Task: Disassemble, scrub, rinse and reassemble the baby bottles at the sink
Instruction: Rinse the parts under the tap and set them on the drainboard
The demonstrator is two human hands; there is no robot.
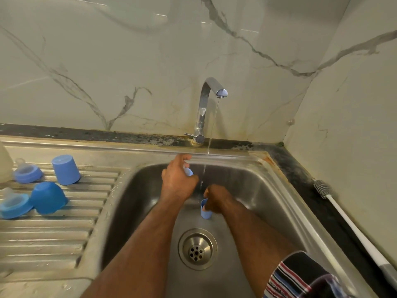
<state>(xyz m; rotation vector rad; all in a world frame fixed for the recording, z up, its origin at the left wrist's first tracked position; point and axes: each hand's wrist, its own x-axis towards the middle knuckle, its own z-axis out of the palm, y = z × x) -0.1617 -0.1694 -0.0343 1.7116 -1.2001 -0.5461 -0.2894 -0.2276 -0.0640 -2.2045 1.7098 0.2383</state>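
Note:
Over the steel sink (257, 190), my left hand (177, 179) grips a small blue bottle part (188, 171), mostly hidden by the fingers. My right hand (214, 200) holds a small blue cap (204, 208) just below and beside the thin water stream from the tap (206, 108). On the ribbed drainboard (53, 233) at the left stand a light blue cap (65, 169) upside down, a darker blue cap (48, 197) on its side, and two blue collars with clear teats (28, 173) (14, 204).
A white-handled bottle brush (352, 224) lies on the dark counter along the right wall. A pale bottle body (4, 162) shows at the far left edge. The drain (197, 248) sits at the basin's middle. Marble walls close the back and right.

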